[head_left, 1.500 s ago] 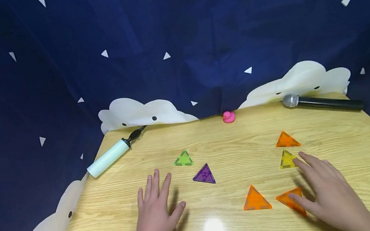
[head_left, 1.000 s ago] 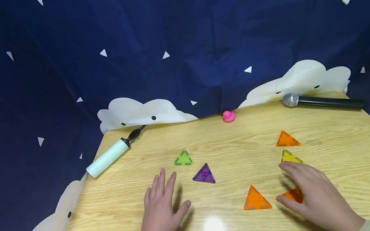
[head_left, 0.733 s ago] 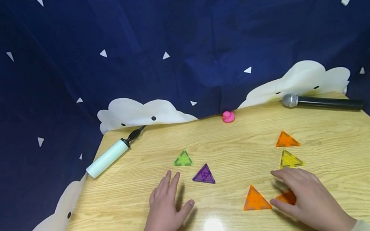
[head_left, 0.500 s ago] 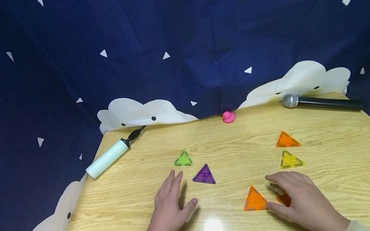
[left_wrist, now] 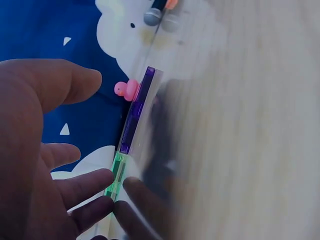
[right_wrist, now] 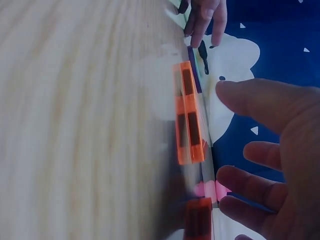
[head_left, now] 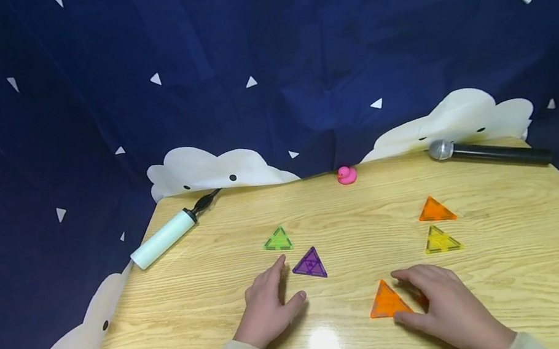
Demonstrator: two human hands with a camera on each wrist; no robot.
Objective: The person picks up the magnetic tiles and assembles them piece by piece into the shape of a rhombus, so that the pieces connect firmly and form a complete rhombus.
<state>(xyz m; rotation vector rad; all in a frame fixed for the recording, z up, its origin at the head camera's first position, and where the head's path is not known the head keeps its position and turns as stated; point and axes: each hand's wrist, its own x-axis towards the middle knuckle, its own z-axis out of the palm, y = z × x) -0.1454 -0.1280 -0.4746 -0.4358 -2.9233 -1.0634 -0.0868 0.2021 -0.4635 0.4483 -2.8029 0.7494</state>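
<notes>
My left hand (head_left: 266, 313) hovers over the table just left of a purple triangular magnetic tile (head_left: 311, 265), thumb spread and holding nothing. Behind that tile lies a green triangular tile (head_left: 278, 240); both show edge-on in the left wrist view. My right hand (head_left: 443, 308) is spread low beside an orange triangular tile (head_left: 386, 301), its thumb tip overlapping that tile's right corner in the head view. A second orange tile (head_left: 421, 300) lies mostly hidden beneath this hand. In the right wrist view the fingers (right_wrist: 252, 187) are apart from both orange tiles.
Farther right lie a yellow triangular tile (head_left: 441, 241) and another orange one (head_left: 434, 211). Along the back edge are a pink rubber duck (head_left: 348, 175) and a black microphone (head_left: 500, 153). A pale hand pump (head_left: 164, 239) lies at left. A navy curtain (head_left: 254, 29) hangs behind the table.
My right hand has slid leftward from the yellow tile toward the nearer orange tile, covering the second one. My left hand has drifted right toward the purple tile. The tiles stay put.
</notes>
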